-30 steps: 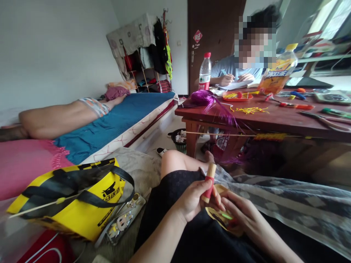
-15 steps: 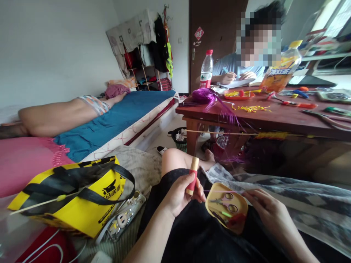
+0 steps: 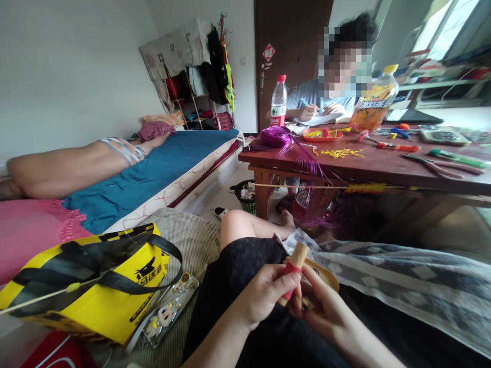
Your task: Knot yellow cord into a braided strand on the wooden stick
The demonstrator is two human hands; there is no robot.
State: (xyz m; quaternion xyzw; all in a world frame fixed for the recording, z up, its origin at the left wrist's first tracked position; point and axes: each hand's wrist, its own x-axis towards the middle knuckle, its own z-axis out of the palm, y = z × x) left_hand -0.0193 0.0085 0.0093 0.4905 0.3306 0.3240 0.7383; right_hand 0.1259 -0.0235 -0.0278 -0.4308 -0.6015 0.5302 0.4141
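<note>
My left hand is closed around a small spool of red thread on a pale wooden core, held upright over my lap. My right hand is pressed against the spool from the right, its fingers pinching at the thread; what they hold is too fine to see. Behind both hands lies a small yellow tray, mostly hidden. A white lace cloth drapes over my right leg.
A yellow and black bag and a phone in a cartoon case lie to my left. A person lies on the bed. Another person writes at the low wooden table, which carries bottles, purple fibre and tools.
My right hand came back from the right to the spool, and both hands closed together over the yellow tray, which was exposed half a second ago.
</note>
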